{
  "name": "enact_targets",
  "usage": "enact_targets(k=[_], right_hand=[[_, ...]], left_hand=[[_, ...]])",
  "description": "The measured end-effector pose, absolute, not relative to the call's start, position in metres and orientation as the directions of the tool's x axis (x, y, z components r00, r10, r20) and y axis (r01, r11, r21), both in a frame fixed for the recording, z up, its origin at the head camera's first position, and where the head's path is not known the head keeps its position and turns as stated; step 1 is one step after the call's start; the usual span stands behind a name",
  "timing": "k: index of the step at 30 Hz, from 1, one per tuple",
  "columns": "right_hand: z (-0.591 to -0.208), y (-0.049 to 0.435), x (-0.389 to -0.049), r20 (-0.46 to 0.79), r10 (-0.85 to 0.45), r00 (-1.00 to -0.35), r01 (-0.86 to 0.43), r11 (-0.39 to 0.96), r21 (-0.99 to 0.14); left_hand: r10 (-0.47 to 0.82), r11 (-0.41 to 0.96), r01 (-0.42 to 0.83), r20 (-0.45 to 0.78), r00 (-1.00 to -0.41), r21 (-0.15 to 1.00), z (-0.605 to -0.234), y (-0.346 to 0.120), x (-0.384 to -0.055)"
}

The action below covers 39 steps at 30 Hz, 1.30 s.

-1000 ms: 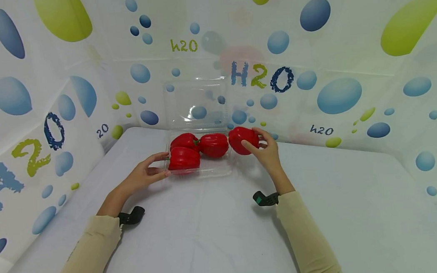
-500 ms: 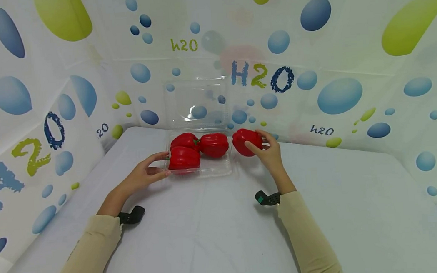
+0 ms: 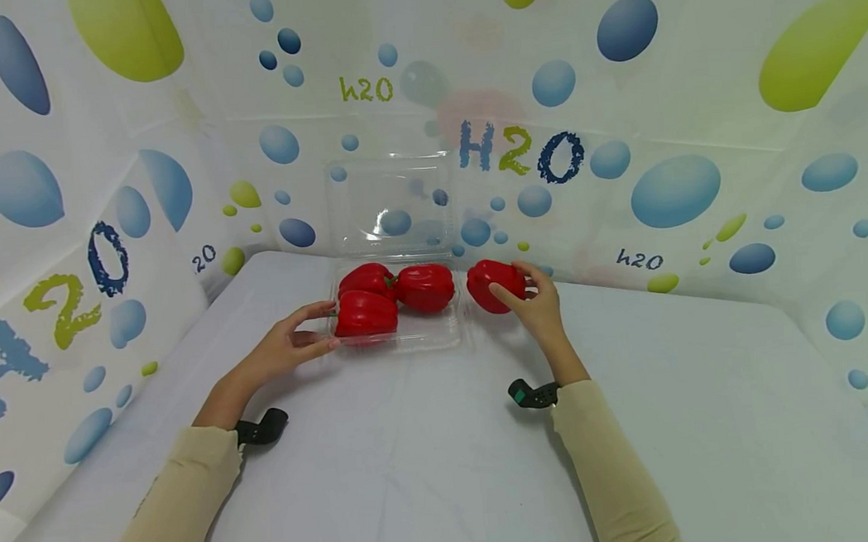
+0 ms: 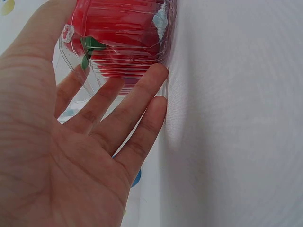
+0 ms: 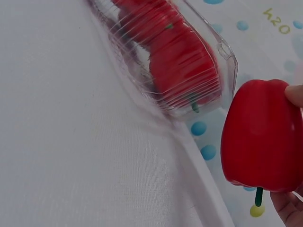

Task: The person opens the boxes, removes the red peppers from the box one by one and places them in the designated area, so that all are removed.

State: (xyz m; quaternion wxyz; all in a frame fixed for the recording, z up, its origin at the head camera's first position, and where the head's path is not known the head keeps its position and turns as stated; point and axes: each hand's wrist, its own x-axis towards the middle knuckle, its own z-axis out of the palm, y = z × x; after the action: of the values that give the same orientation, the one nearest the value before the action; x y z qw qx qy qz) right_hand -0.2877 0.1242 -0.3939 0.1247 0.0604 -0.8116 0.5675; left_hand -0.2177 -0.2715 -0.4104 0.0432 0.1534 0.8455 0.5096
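I have the right hand [image 3: 539, 306] curled round a red bell pepper [image 3: 487, 278], its thumb across the near side and its fingers at the far side. The pepper in that grip is glossy, deep red and blocky, with rounded lobes; the right wrist view shows its short green stem [image 5: 259, 196]. Whether its underside touches the cloth, I cannot tell.

Just to the left of the grip I see the right edge of a clear ribbed container [image 3: 427, 340], a narrow gap lying between it and the held pepper. The container's clear lid [image 3: 366, 205] stands raised at the back, farther from me than the grip. Three more red peppers [image 3: 365, 312] sit inside, two at the end away from the grip and one at the near end.

At the container's far end from the grip, my left hand [image 3: 278, 351] is spread, fingers nearly straight, fingertips against the side wall.

For room, I have white cloth [image 3: 673, 405] stretching broadly to the right of the grip and running back toward me between the forearms. Behind the grip it is tight: the table's far edge lies close, with the dotted backdrop [image 3: 717, 138] rising there.
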Motion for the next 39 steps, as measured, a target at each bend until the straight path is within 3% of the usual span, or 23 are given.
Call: enact_targets(k=[39], right_hand=[[-0.405,0.124,-0.289,0.256,-0.032,-0.966,-0.241,0.47,-0.849]], left_hand=[[0.293,0.448,0.219,0.089,-0.952,0.867,-0.41,-0.27,-0.217]])
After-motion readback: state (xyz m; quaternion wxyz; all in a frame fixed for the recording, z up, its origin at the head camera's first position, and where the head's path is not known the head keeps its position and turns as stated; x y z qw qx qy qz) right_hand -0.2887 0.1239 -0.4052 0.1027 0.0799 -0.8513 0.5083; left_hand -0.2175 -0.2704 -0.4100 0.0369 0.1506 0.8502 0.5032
